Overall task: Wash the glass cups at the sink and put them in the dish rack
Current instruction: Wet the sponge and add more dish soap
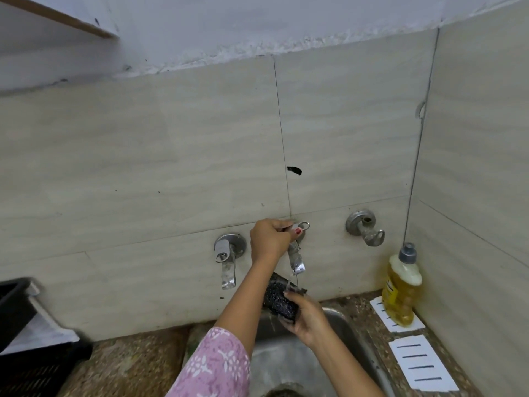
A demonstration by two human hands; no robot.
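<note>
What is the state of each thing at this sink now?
Middle tap: running, thin stream.
Left tap: no water seen.
Scrubber: under the stream, wet.
Left hand: grips the middle tap's handle.
Right hand: holds the scrubber.
Soap bottle: upright, partly full.

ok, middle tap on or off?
On: a thin stream runs from the middle tap onto the scrubber in the right hand; the left hand grips its handle.

Frame edges cut the dish rack [16, 309] and sink [276, 365].
</note>
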